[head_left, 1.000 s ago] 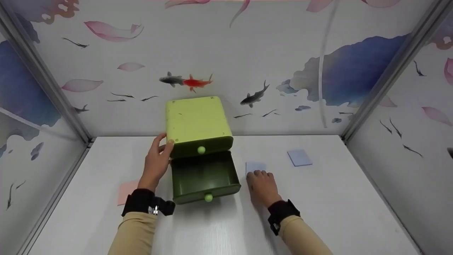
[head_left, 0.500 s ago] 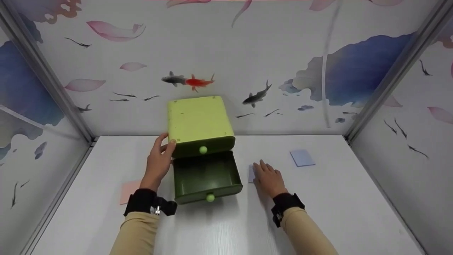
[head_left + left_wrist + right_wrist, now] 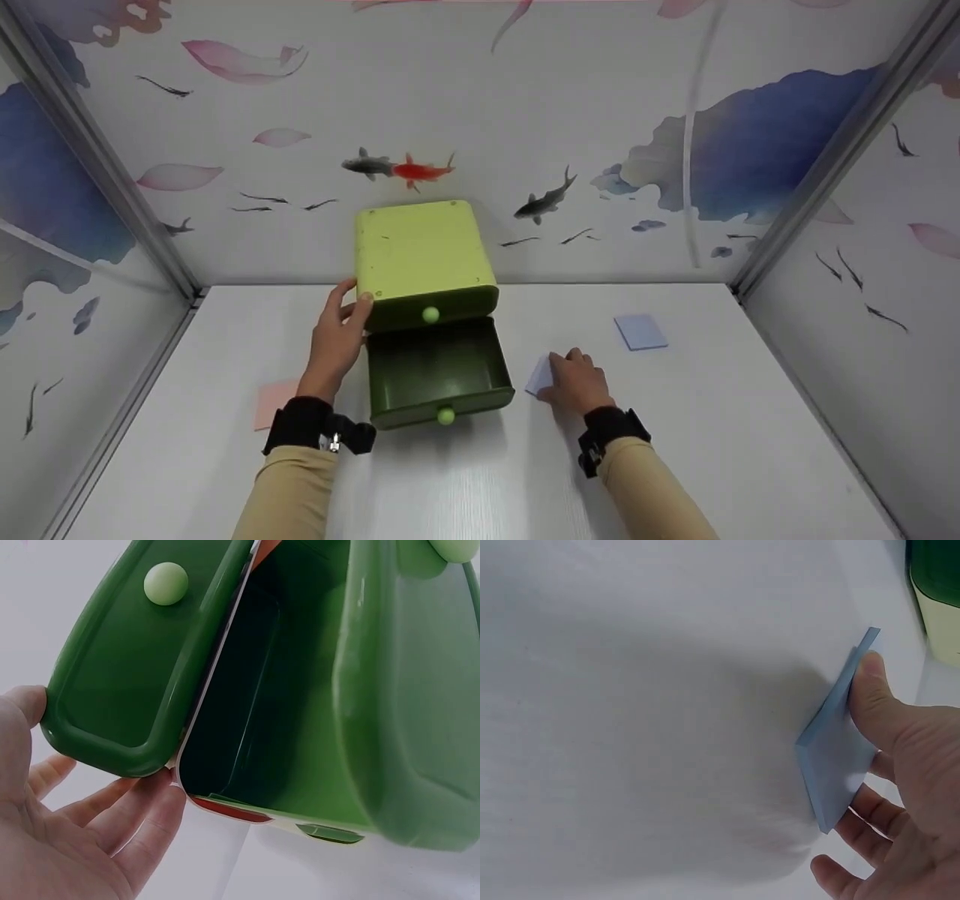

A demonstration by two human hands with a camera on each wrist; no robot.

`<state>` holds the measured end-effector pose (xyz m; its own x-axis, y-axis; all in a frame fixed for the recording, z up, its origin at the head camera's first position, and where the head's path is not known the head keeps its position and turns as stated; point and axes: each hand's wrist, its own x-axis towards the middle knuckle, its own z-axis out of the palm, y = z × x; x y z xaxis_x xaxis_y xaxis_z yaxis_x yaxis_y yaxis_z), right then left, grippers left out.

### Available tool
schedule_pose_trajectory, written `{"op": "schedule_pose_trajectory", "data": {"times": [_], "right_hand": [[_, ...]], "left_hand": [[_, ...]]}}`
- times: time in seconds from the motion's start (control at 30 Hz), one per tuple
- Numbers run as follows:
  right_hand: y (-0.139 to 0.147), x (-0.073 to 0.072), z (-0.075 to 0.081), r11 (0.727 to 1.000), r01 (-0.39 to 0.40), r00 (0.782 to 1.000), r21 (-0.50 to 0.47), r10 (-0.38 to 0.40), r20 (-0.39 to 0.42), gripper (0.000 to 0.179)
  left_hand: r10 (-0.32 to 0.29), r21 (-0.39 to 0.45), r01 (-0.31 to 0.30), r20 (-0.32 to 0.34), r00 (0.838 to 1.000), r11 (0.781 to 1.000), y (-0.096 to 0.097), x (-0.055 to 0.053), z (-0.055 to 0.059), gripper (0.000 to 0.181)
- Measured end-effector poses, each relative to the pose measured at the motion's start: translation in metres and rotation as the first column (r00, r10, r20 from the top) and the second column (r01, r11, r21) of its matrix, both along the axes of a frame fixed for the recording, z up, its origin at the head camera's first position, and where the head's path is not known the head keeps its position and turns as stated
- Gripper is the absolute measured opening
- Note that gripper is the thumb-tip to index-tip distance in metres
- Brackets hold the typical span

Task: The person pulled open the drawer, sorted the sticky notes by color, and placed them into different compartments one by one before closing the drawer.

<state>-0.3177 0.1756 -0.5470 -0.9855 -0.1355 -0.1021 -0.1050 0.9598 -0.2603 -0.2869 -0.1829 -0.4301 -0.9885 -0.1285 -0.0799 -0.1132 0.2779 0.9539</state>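
A two-drawer box with a light green top stands against the back wall in the head view. Its lower drawer, dark green with a round knob, is pulled out and holds nothing visible. My left hand grips the box's left front corner, thumb by the upper drawer front and fingers along the side. Right of the drawer, my right hand pinches a blue sticky note pad. In the right wrist view this pad sits tilted between thumb and fingers, close to the table.
Another blue sticky note pad lies farther right on the white table. A pink sticky note pad lies at the left, partly hidden by my left wrist. Printed wall panels enclose the back and sides.
My right hand has shifted slightly right and now pinches the blue pad, which has turned askew. The left hand keeps its hold on the box.
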Motion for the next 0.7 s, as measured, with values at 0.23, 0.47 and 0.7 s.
{"op": "schedule_pose_trajectory", "data": {"times": [0.23,0.47,0.7], "right_hand": [[0.0018,-0.0018,-0.0044,0.999,0.029,0.998,-0.028,-0.031,-0.053,0.069],[0.0021,-0.0033,-0.0055,0.999,0.034,0.999,-0.041,-0.035,-0.032,0.060],[0.0059,-0.0010,-0.0012,0.988,0.069,0.996,-0.139,-0.076,-0.048,0.047]], "left_hand": [[0.001,0.004,-0.001,-0.016,1.000,1.000,0.0007,0.0008,-0.0004,0.064],[-0.002,0.012,0.002,-0.022,1.000,1.000,0.0014,0.0022,-0.0002,0.063],[0.001,-0.009,-0.001,-0.022,1.000,1.000,0.0009,0.0024,-0.0002,0.063]]}}
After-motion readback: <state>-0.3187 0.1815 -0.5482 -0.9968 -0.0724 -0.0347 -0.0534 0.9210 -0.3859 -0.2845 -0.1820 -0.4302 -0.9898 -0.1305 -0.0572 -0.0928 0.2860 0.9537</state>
